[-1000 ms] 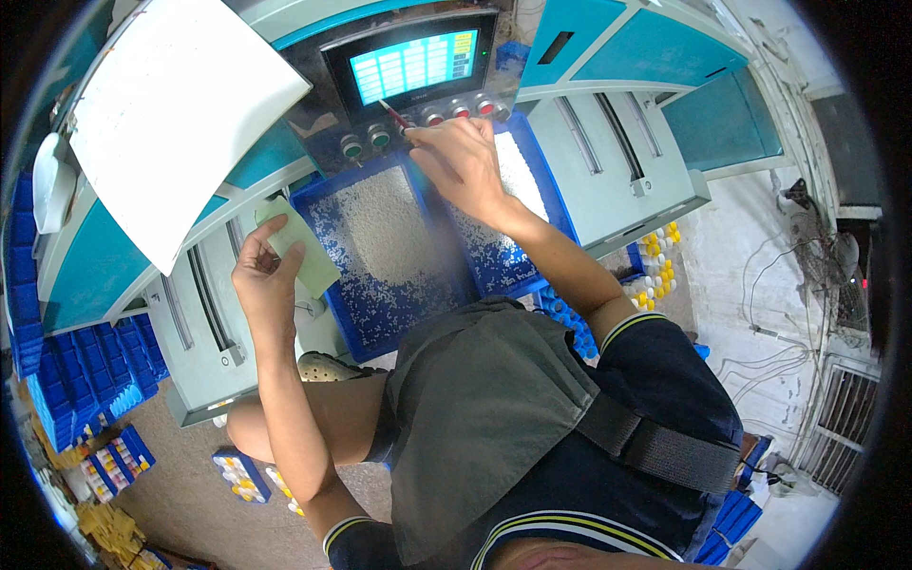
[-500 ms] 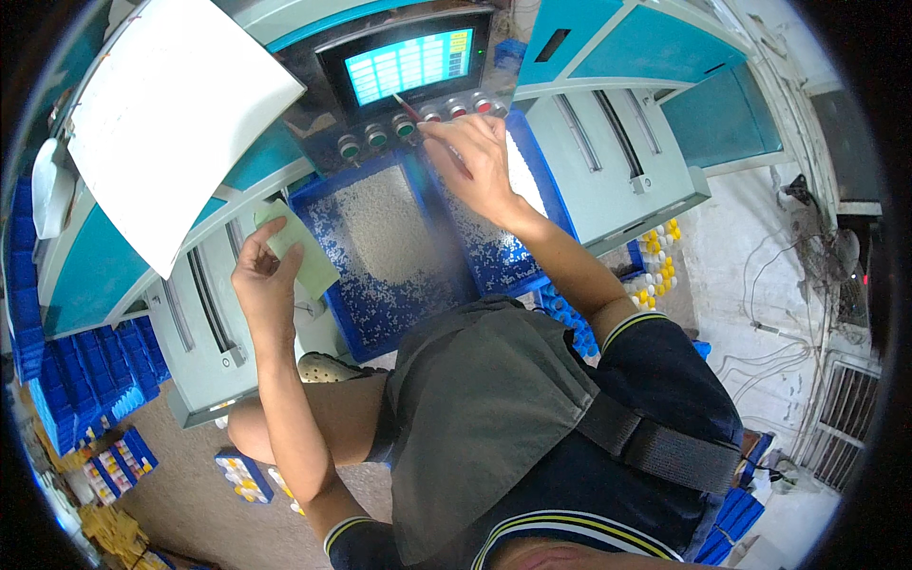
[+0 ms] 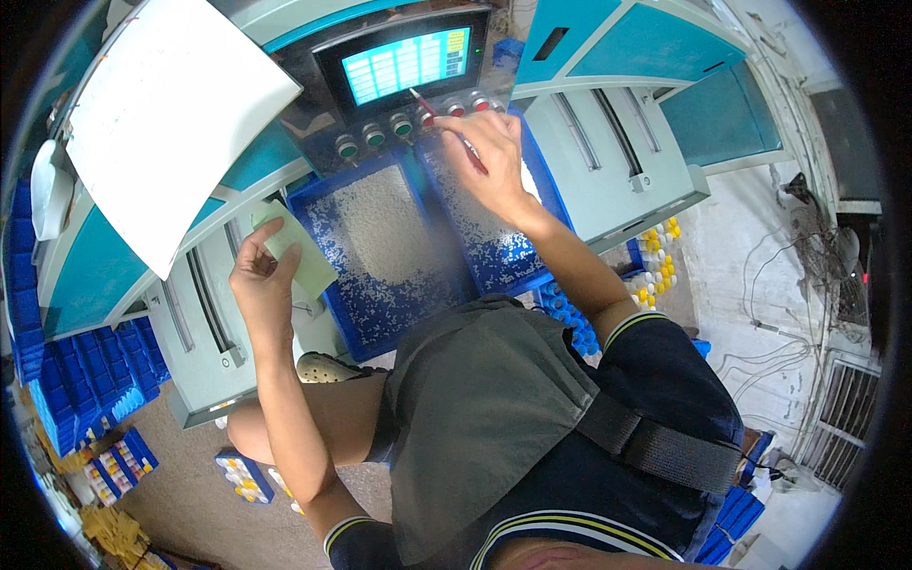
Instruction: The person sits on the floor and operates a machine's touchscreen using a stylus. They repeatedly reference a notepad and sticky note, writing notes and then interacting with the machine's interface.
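My right hand [image 3: 489, 157], fingers pinched together, holds a slim dark-red pen [image 3: 474, 157] with a pale tip. That tip points up at the lower edge of a lit touchscreen [image 3: 408, 66]; whether it touches the glass I cannot tell. Below the screen, round green and red push buttons [image 3: 401, 124] sit close to the hand. On the left, my left hand [image 3: 263, 282] grips a light green sheet of paper [image 3: 306, 255] between thumb and fingers, beside the left blue tray [image 3: 313, 211]. White granules [image 3: 385, 223] lie spread in that tray.
A second blue tray [image 3: 560, 214] with white granules is under my right forearm. Pale machine decks with slots [image 3: 617, 142] flank the trays. A large white sheet [image 3: 176, 114] stands at upper left. Stacked blue trays [image 3: 90, 375] and bottles with yellow and white caps [image 3: 657, 261] are around.
My right hand has shifted slightly right, and the pen's tip has moved right along the screen's lower edge. My left hand with the green paper has hardly moved.
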### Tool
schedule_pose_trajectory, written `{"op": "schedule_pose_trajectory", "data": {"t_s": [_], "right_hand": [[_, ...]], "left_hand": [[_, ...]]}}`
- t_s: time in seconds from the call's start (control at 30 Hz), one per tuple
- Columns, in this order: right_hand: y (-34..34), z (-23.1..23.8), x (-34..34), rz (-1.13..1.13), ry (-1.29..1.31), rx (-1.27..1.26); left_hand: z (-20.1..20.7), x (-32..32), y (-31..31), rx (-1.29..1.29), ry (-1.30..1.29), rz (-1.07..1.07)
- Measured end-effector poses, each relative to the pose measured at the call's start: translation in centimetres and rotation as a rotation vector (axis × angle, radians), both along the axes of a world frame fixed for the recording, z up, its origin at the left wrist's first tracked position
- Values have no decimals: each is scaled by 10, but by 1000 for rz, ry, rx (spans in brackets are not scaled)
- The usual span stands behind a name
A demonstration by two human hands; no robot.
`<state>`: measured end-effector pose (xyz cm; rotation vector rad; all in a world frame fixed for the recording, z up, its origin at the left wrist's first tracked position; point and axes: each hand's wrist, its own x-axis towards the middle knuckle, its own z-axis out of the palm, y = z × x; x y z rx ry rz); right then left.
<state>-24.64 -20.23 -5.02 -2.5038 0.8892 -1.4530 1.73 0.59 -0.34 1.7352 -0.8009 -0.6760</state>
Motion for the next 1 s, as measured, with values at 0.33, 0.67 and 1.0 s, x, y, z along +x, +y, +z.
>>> {"op": "schedule_pose_trajectory", "data": {"t_s": [0.33,0.67,1.0], "right_hand": [[-1,3,-8,-36,33,25],[-5,-1,-1,-3,4,-1],[-7,1,-5,-1,-38,-19]], "left_hand": [[-1,0,-2,13,-10,-1],[-4,3,0,5,-15,-2],[-8,5,-1,3,-23,-13]]}}
